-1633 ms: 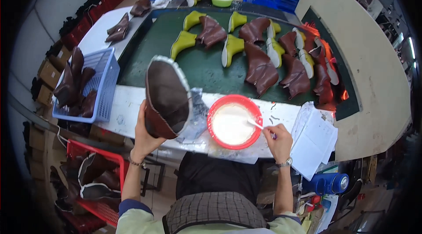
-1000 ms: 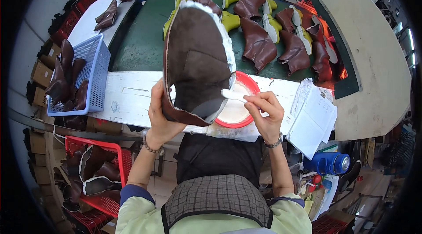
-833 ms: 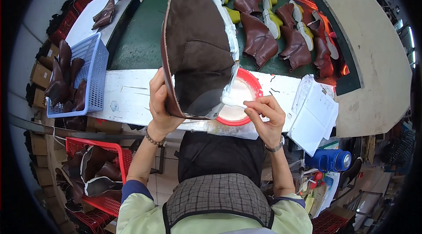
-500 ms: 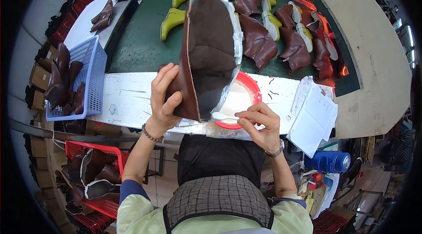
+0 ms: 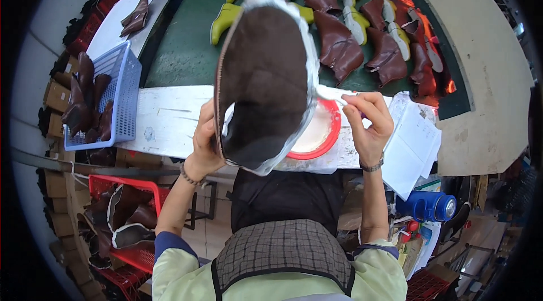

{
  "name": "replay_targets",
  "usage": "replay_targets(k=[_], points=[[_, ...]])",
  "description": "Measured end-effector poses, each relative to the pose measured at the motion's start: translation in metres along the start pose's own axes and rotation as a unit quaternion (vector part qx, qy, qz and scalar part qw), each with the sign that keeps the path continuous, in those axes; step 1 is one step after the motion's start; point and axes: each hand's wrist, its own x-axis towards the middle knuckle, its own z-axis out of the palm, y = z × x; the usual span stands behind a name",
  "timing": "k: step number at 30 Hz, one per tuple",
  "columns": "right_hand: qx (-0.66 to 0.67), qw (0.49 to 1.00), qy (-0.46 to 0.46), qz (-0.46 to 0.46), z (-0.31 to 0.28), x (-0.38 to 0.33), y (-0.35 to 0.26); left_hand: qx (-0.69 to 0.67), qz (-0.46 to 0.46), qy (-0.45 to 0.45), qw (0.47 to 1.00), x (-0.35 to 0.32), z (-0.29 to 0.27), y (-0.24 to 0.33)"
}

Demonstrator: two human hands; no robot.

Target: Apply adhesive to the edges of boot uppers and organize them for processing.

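Comprises brown boot [image 5: 263,69], centre of frame, clasped at its left in curled fingers of left hand [image 5: 205,140]; white brush [image 5: 330,93], pinched between closed fingertips of right hand [image 5: 369,125]; could suffer white smears inside from slack grip or overloaded brush.

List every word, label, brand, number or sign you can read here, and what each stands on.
No text can be read.
White papers at right: faint marks, too small and blurred to read.
Cardboard box at left: any marks are too small to read.
Brown boot upper in the left hand: no lettering visible.
Red bowl: none visible.
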Motion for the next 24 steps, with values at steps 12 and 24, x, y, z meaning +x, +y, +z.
replay_targets(k=[12, 24], points=[[0.068, 0.993, -0.078, 0.05, 0.019, -0.05, -0.047, 0.159, 0.094, 0.051, 0.981, 0.007, 0.016, -0.04], [-0.067, 0.982, -0.109, 0.139, 0.02, -0.032, -0.011, 0.247, 0.005, -0.002, 0.969, 0.017, -0.017, -0.024]])
